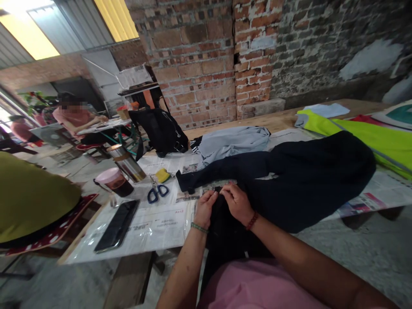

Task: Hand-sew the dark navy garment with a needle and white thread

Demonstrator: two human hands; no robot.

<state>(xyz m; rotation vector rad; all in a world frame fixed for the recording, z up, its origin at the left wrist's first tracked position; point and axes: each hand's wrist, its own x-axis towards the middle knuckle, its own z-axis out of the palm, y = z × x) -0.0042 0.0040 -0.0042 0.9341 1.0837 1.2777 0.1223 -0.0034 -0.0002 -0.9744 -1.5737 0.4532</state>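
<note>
A dark navy garment [299, 180] lies spread over the table edge and down toward my lap, with one sleeve-like part reaching left. My left hand [206, 207], a green bracelet at its wrist, is closed with thumb and fingers pinching a small dark piece of the cloth. Close beside it, almost touching, my right hand [237, 202] wears a red beaded bracelet. Its thumb and fingertips are pinched together at the same spot; whatever is between them is too small to make out. Blue-handled scissors [157, 193] rest left of the hands.
On the newspaper-covered table [167, 234] are a phone [118, 225], a lidded cup of dark drink [115, 182], a steel flask [127, 163], a yellow item [162, 175], a black bag [159, 131], grey cloth [236, 141] and a neon vest [357, 137]. People sit at left.
</note>
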